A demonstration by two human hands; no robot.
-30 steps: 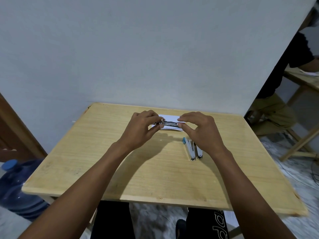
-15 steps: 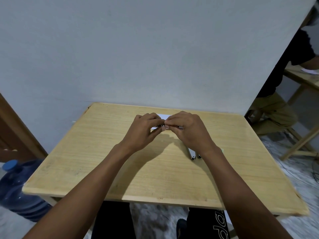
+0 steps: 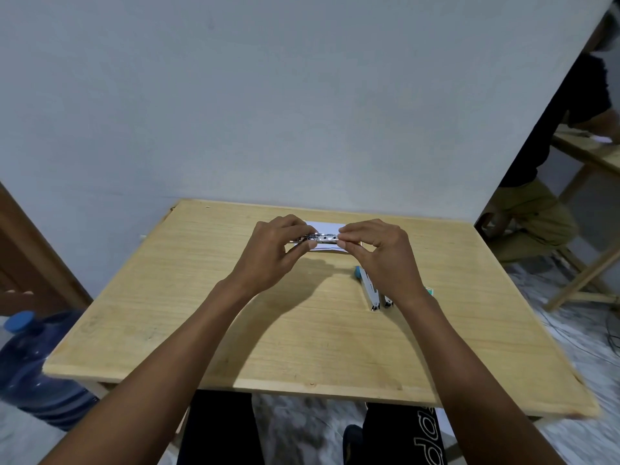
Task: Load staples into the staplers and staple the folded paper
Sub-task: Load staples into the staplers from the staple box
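The left hand (image 3: 271,256) and right hand (image 3: 385,260) each pinch one end of the stapler (image 3: 322,237) near the bench's (image 3: 302,330) far edge; guessing light, stiff, slippery.

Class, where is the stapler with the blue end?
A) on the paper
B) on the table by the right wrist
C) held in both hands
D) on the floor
B: the blue-ended stapler lies on the table by the right hand, which pinches a silver stapler.
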